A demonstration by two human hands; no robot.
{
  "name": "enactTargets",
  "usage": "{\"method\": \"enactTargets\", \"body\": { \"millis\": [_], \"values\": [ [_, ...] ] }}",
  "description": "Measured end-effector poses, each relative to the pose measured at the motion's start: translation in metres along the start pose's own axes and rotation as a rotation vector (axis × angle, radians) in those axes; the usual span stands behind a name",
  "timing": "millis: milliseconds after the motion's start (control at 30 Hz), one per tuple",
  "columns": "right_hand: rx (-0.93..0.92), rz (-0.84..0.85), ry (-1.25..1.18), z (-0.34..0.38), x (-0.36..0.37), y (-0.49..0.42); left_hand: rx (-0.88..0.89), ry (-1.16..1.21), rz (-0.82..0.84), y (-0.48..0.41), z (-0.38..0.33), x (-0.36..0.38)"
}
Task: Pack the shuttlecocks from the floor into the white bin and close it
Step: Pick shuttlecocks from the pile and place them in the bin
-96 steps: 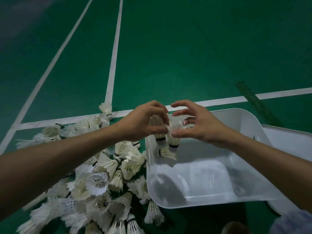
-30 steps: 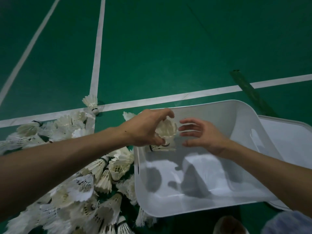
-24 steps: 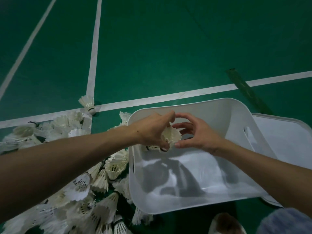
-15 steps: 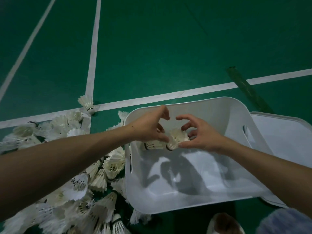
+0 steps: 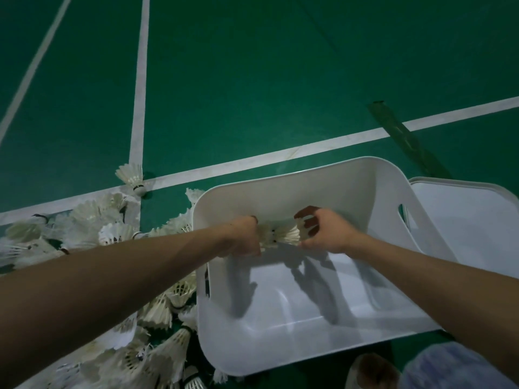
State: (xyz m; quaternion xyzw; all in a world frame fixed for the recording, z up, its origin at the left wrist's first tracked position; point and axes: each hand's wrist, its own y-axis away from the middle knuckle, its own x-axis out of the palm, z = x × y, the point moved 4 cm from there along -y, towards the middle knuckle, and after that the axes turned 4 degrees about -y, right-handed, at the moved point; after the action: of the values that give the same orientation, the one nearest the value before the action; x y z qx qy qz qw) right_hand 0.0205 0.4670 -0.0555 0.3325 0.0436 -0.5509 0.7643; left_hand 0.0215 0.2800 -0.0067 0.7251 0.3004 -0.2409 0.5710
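Two hands in the head view, both inside the white bin (image 5: pixel 280 171), closed on one bunch of shuttlecocks (image 5: pixel 282 234) from opposite ends; left hand (image 5: pixel 242 237) curled round the end nearest it, fingertips hidden behind the feathers; right hand (image 5: pixel 328 234) pinching the other end, thumb below and curved fingers above; bunch lying sideways, long axis straight from one hand to the other, directly between them and touching both; neither hand nearer than the other. Held close to the bin's far wall, shadows thrown on the bare bottom beneath the hands, so probably lifted clear of it, though hard to confirm. Likely next: lower and let go straight down from the hands. Left of the left forearm, a pile of loose shuttlecocks (image 5: pixel 118 237) on the green floor (image 5: pixel 252 80), so packing barely begun; right of the right hand, just beside the bin, the lid (image 5: pixel 463 220) lying flat, not yet on.
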Motion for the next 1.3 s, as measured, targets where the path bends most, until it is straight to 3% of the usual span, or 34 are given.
{"method": "enactTargets", "body": {
  "millis": [200,467,700,900,1000,1300],
  "values": [
    [0.022,0.047,-0.036,0.002,0.015,-0.004,0.018,0.083,0.009,-0.008,0.001,0.004],
    [-0.017,-0.005,0.045,-0.002,0.022,-0.014,-0.065,0.425,0.048,-0.013,0.009,0.003],
    [-0.037,0.012,0.044,-0.004,0.025,-0.023,-0.114,0.486,0.082,-0.019,0.012,0.005],
    [-0.064,0.003,0.045,-0.007,0.025,-0.023,-0.112,0.292,0.015,-0.012,0.018,0.009],
    [-0.063,-0.001,0.009,-0.007,0.027,-0.022,-0.165,0.311,-0.024,-0.013,0.019,0.007],
    [-0.019,0.012,-0.024,-0.003,0.024,-0.014,-0.162,0.405,0.079,-0.013,0.015,0.003]
  ]
}}
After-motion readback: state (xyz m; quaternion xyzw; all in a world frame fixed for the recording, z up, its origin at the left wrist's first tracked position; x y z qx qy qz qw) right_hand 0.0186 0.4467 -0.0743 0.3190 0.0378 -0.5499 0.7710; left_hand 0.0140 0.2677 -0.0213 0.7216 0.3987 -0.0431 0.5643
